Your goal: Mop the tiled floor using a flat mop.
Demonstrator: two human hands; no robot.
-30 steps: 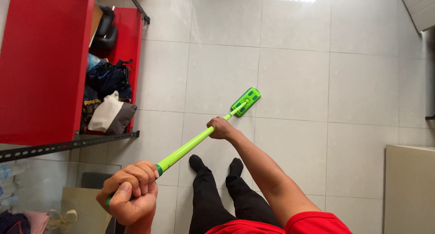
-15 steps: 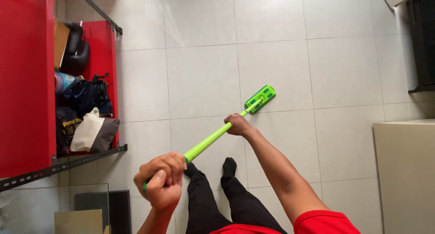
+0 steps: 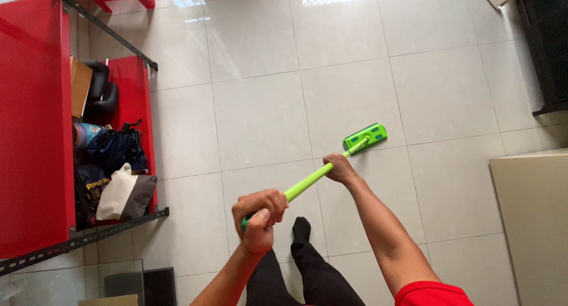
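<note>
Head view, looking straight down: the left hand (image 3: 258, 220), in the lower middle of the frame, has its fingers curled tight around the top end of the bright green mop handle (image 3: 307, 182), thumb pressed over the grip. Further along, just right of centre, the right hand (image 3: 340, 168) is wrapped around the same handle low down, close to where it meets the mop head (image 3: 365, 137). Both fists are closed on the pole, no slack showing. The flat green mop head lies on the pale floor tiles (image 3: 260, 122), right of centre, angled up toward the upper right, with the handle running diagonally from it down to the left hand. Below the hands, at the bottom edge, a black-socked foot (image 3: 301, 228) and dark trouser legs (image 3: 307, 276) stand on the tiles, and a red sleeve (image 3: 432, 294) sits in the lower right corner. Along the left side of the frame runs a red shelf unit (image 3: 35, 128) on a dark metal frame, stuffed with a dark bag (image 3: 115, 149) and a white and grey bag (image 3: 126, 195). A beige cabinet top (image 3: 532, 223) fills the lower right. As for progress: the tiles all look equally glossy, with no wet streak or dirt line to separate a mopped patch from an unmopped one, so I cannot judge how much floor is covered; the mop is down in mid-floor.
</note>
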